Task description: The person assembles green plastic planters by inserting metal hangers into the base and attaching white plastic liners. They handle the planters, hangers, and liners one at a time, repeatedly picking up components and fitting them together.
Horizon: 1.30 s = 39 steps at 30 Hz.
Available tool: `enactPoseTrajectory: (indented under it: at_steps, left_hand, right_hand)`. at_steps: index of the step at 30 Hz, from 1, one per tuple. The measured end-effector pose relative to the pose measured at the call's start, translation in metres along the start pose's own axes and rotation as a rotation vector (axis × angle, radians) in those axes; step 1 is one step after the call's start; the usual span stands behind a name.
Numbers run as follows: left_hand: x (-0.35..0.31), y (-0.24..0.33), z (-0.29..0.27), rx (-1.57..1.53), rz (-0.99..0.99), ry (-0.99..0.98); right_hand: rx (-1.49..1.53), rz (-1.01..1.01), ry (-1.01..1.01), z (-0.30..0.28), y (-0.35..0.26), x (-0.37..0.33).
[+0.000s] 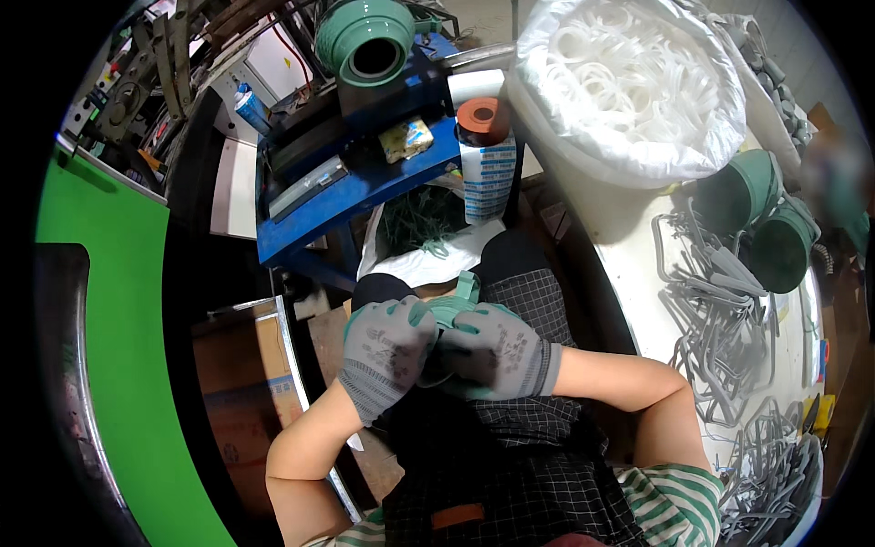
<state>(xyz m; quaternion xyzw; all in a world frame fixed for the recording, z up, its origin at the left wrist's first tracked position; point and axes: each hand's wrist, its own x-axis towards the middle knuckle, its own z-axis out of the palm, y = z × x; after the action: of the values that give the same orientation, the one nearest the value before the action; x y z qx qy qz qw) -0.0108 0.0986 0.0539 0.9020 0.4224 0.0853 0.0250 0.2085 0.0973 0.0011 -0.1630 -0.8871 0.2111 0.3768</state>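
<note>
Both my hands wear grey gloves with green on the fingers and meet over my lap. Between them is a green plastic piece (446, 310) with a ribbed, curved surface and a narrow tab sticking up at its far right. My left hand (390, 351) is closed on its left side, and my right hand (497, 354) grips it from the right. The gloves cover most of the piece, so its full shape is hidden. Just beyond my knees, a white sack (469, 246) holds dark green plastic scraps.
A blue bench (365, 193) ahead carries a green round plastic part (365, 36), a label roll (489, 173) and a spray can (251, 108). At right, a white table (629, 264) bears a bag of white rings (629, 82), green containers (781, 248) and grey bent handles (729, 337).
</note>
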Motion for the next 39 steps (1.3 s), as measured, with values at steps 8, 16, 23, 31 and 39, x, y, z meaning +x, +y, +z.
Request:
enactPoseTrajectory:
  at_steps: [8,16,23,31,39]
  left_hand:
    - [0.002,-0.033,0.029,-0.845,-0.158,0.275]
    - [0.071,-0.084,0.099,-1.014,-0.437,0.243]
    - [0.165,-0.130,0.197,-0.868,-0.342,0.336]
    - [0.189,-0.108,0.169,-0.401,-0.212,0.334]
    - [0.178,-0.099,0.158,-0.515,-0.270,0.387]
  right_hand:
    - [0.505,0.780,0.851,-0.018,0.154,-0.039]
    - [1.004,1.048,0.617,0.010,0.338,-0.061]
    - [1.180,0.970,0.761,0.027,0.324,-0.061]
    - [1.218,0.936,0.952,0.010,0.299,-0.071]
    - [0.943,0.894,0.931,0.009,0.246,-0.095]
